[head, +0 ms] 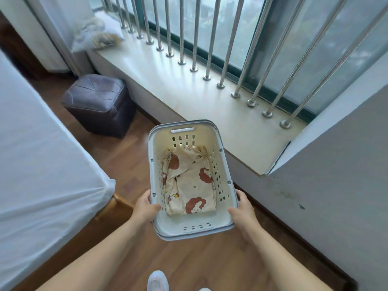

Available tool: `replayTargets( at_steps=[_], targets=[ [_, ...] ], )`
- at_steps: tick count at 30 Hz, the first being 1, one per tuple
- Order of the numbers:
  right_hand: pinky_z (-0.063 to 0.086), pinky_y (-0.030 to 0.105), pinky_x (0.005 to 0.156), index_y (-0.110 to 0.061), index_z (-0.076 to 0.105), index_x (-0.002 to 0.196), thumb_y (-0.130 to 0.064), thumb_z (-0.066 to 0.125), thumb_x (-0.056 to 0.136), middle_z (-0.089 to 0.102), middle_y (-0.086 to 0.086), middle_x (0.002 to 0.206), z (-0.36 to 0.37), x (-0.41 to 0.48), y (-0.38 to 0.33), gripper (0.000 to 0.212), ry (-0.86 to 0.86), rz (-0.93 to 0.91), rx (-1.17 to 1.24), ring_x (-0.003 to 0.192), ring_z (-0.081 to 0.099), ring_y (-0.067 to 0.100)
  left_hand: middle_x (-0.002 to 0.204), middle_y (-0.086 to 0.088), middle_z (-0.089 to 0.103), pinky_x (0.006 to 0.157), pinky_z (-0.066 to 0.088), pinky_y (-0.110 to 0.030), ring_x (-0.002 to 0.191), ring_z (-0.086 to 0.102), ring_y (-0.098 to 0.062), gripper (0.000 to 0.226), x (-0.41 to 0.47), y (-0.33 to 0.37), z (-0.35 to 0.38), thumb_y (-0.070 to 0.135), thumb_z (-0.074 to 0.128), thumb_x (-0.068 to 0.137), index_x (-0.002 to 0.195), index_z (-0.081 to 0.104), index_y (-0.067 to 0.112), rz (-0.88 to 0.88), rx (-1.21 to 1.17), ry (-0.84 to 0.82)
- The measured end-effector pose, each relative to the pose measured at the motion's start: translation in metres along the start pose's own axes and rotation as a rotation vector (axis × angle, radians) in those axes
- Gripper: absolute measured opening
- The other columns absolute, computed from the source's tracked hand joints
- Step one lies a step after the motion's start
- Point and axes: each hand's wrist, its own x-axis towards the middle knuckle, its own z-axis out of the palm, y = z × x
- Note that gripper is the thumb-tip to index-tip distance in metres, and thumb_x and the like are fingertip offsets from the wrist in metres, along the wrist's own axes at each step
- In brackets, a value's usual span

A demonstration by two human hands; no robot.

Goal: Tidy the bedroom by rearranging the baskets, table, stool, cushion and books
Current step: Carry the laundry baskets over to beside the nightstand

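— Carrying what, and where?

— A white slotted laundry basket (183, 123), up off the wooden floor (130, 147), between the bed (42, 133) and the pale window ledge (178, 85). Far end close by the ledge's front edge. Touching it or not: cannot tell.

— Gripped how?

— With both hands. Clasped at the near left corner by the left hand (144, 207), thumb hooked inside the wall, fingers wrapped outside. Mirrored at the near right corner by the right hand (243, 208). Probably taken at both corners to keep it level and stop the load sliding.

— Loaded with?

— A folded cream garment (189, 181) printed with red-haired cartoon faces, lying flat on the bottom.

— Why held here?

— Judging by the task, likely to be set down beside the ledge or on it. Bare ledge ahead, in front of the steel bars (212, 38).

— Anything else waiting?

— A dark brown leather stool (96, 99), tucked on the floor against the ledge's left end, well apart from the basket. Also a fluffy cushion (98, 34), slumped on the ledge's far left corner. Neither touched.
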Motion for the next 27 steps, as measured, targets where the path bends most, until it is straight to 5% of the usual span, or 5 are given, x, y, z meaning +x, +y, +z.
replayTargets(
  at_steps=[6, 14, 19, 24, 27],
  targets=[
    [0.049, 0.045, 0.099, -0.024, 0.031, 0.145, 0.002, 0.054, 0.081, 0.056, 0.005, 0.132, -0.017, -0.052, -0.051, 0.072, -0.018, -0.057, 0.045, 0.117, 0.057, 0.022, 0.111, -0.003, 0.067, 0.081, 0.058, -0.042, 0.097, 0.066, -0.022, 0.065, -0.057, 0.042, -0.038, -0.011, 0.055, 0.074, 0.131, 0.049, 0.021, 0.069, -0.053, 0.021],
    [0.056, 0.032, 0.086, -0.028, 0.050, 0.127, 0.010, 0.050, 0.080, 0.066, -0.004, 0.110, -0.014, -0.111, -0.106, 0.060, -0.074, -0.202, 0.092, 0.100, 0.064, 0.012, 0.103, -0.007, 0.070, 0.078, 0.058, -0.042, 0.092, 0.067, -0.023, 0.051, -0.111, 0.068, -0.086, -0.014, 0.050, 0.077, 0.115, 0.058, 0.020, 0.108, -0.114, 0.056],
    [0.055, 0.027, 0.078, -0.031, 0.054, 0.115, 0.010, 0.050, 0.080, 0.068, -0.007, 0.104, 0.003, -0.138, -0.136, 0.054, -0.118, -0.252, 0.120, 0.095, 0.067, 0.013, 0.095, -0.009, 0.069, 0.080, 0.053, -0.055, 0.089, 0.066, -0.030, 0.046, -0.133, 0.077, -0.124, -0.012, 0.048, 0.077, 0.108, 0.061, 0.019, 0.147, -0.117, 0.101],
    [0.054, 0.020, 0.068, -0.029, 0.053, 0.116, 0.011, 0.049, 0.082, 0.069, -0.005, 0.103, 0.027, -0.149, -0.156, 0.053, -0.173, -0.290, 0.128, 0.093, 0.068, 0.012, 0.097, -0.009, 0.069, 0.080, 0.057, -0.051, 0.090, 0.067, -0.028, 0.049, -0.140, 0.074, -0.159, -0.013, 0.048, 0.076, 0.110, 0.061, 0.020, 0.160, -0.156, 0.122],
    [0.055, 0.022, 0.069, -0.027, 0.054, 0.119, 0.013, 0.050, 0.082, 0.069, -0.005, 0.103, 0.045, -0.151, -0.170, 0.054, -0.223, -0.322, 0.121, 0.092, 0.069, 0.011, 0.095, -0.010, 0.068, 0.067, 0.058, -0.044, 0.087, 0.066, -0.029, 0.049, -0.148, 0.069, -0.181, -0.013, 0.047, 0.078, 0.111, 0.059, 0.020, 0.139, -0.201, 0.157]
  ],
)
